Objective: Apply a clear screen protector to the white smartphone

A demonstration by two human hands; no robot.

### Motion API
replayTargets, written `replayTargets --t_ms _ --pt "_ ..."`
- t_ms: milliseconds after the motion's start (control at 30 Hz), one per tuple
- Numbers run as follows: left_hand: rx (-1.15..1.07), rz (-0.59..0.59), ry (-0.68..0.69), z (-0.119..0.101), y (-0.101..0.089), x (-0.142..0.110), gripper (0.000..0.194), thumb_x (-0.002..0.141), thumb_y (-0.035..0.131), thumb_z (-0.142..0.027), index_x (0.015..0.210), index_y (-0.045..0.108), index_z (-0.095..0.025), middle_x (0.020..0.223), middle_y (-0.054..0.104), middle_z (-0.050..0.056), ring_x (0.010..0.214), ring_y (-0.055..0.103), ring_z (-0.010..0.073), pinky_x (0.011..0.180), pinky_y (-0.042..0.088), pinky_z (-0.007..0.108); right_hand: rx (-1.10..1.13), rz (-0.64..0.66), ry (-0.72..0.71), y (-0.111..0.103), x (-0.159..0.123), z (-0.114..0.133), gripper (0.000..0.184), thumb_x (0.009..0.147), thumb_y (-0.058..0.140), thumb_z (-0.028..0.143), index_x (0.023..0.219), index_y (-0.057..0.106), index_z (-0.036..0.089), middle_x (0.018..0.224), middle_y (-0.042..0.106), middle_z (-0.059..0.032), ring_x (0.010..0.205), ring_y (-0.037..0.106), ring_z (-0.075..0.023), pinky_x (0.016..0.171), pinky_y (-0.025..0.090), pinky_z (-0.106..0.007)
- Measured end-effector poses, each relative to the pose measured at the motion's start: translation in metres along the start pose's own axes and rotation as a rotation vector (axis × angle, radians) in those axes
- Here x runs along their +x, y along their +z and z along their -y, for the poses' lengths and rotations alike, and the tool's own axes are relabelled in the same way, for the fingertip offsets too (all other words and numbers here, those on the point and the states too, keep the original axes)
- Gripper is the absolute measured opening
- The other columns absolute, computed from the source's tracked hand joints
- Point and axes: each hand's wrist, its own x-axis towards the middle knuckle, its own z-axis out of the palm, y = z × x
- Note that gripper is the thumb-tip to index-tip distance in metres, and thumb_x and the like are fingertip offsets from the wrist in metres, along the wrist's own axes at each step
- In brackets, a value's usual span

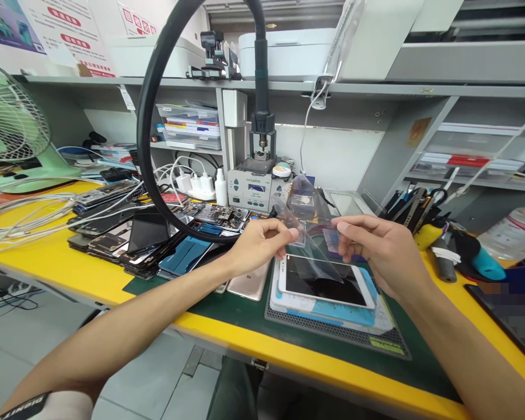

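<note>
My left hand (262, 238) pinches one edge of a thin clear plastic film (311, 238) between thumb and fingers. On the other side, my right hand (378, 248) grips the film's opposite edge the same way. The sheet is spread between both hands, its lower part hanging over a white-framed phone (332, 287). That phone lies face up, its screen dark, on a blue and white pad (284, 300). Whether the film touches the screen I cannot tell. Left of the phone, a gold phone (250, 284) lies back up.
A grey hot-air station (249, 189) stands behind, its thick black hose (145, 116) looping up at the left. Stacked phone parts (114, 236) and cables (21, 216) cover the left. Tools (413, 207) stand at the right, near a teal-handled tool (485, 256). A green fan (15, 116) is far left.
</note>
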Motion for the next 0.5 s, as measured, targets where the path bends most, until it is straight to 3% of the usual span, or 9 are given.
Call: replayTargets --t_ms 500 --pt "0.062 -0.070 -0.044 -0.0058 0.0008 0.0021 0.035 0.086 0.071 -0.048 0.073 0.067 -0.016 0.059 0.066 0.002 0.056 0.062 0.0142 0.064 0.052 0.027 0.033 -0.004 0.001 -0.0059 0.0051 -0.0027 0.035 0.072 0.087 0.048 0.086 0.079 0.017 0.062 0.065 -0.0021 0.054 0.061 -0.0151 0.046 0.050 -0.025"
